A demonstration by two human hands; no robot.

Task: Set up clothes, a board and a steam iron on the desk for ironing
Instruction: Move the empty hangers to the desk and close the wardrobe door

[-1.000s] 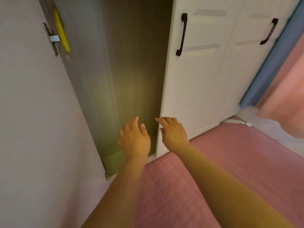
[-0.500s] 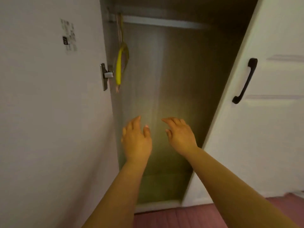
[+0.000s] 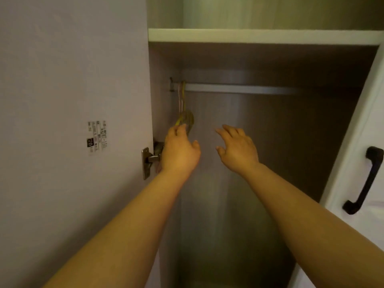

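I face an open wardrobe compartment. A metal rail (image 3: 239,88) crosses it under a white shelf (image 3: 259,36). Yellow and pink hangers (image 3: 184,115) dangle bare from the rail's left end. My left hand (image 3: 179,151) is raised with its fingertips at the bottom of the hangers; whether it grips them I cannot tell. My right hand (image 3: 236,148) is held up beside it, fingers spread, holding nothing. No clothes, board or iron show in view.
The open left door (image 3: 72,100) carries a label (image 3: 97,137) and a metal hinge (image 3: 149,161). At the right is a closed white door with a black handle (image 3: 365,179). The compartment's inside is dark and shows nothing else.
My view has tilted up from the wardrobe floor to the rail and shelf. Both hands have risen, and the left one has reached the hangers.
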